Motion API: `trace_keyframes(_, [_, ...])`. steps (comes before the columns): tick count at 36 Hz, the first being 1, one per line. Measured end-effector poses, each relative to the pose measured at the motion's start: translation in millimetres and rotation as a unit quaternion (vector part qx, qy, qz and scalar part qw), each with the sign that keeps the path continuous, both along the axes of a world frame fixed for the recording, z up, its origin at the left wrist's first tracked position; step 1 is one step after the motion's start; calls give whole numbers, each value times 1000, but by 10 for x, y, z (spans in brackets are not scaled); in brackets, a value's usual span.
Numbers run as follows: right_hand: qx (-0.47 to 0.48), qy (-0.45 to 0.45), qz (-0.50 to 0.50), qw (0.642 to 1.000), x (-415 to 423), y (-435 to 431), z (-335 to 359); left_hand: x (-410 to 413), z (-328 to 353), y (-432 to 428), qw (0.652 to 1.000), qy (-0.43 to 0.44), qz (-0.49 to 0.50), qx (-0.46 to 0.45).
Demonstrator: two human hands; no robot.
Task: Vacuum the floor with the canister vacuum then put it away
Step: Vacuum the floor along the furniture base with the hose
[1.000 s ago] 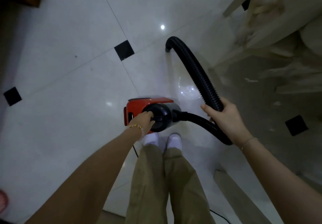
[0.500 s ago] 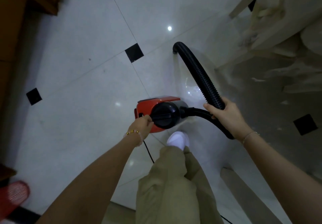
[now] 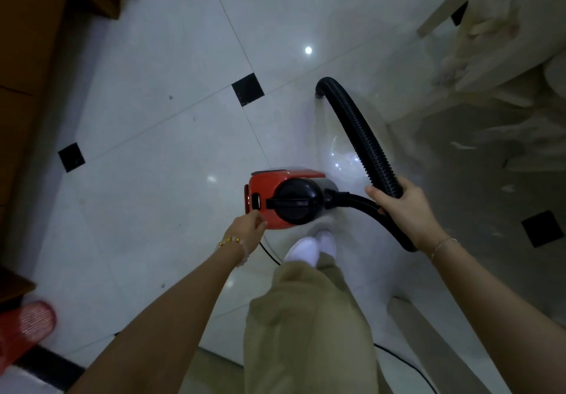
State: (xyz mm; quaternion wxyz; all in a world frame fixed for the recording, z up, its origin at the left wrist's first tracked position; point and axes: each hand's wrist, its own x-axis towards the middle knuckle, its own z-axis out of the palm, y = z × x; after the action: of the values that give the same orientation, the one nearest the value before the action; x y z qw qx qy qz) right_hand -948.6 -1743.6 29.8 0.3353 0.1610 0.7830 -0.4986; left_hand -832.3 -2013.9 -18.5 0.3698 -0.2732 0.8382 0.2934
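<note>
A small red canister vacuum (image 3: pixel 260 184) with a black domed top and carry handle is just in front of my white shoes (image 3: pixel 309 248). Its black ribbed hose (image 3: pixel 364 145) arcs away to an open end (image 3: pixel 321 87) at the tiled floor (image 3: pixel 153 179). My right hand (image 3: pixel 404 213) grips the hose where it bends toward the canister. My left hand (image 3: pixel 245 228) is off the handle, fingers curled at the canister's rear lower corner; whether it holds anything is unclear. A black cord (image 3: pixel 269 254) trails out from under that hand.
A wooden cabinet (image 3: pixel 24 87) lines the left side, with a red slipper (image 3: pixel 27 326) at the lower left. Cream carved furniture (image 3: pixel 505 41) fills the upper right. A pale furniture leg (image 3: pixel 428 341) slants across the floor at my right.
My left hand has slid off the black carry handle to the canister's rear corner. The view has shifted, so the cabinet and slipper show more. The right hand keeps its grip.
</note>
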Motion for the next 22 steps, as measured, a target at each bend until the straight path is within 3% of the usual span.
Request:
trace_keyframes(13, [-23,-21,51,998,49,-63,-155,-44,-350,-119,995,-49,80,25])
trace_keyframes(18, [17,8,62,998,55,-153,-298,-60,-656,-284,991,-43,127,24])
trace_keyframes(22, [65,48,77,994,119,-307,-420,-5,-972,-445,995,-31,92,23])
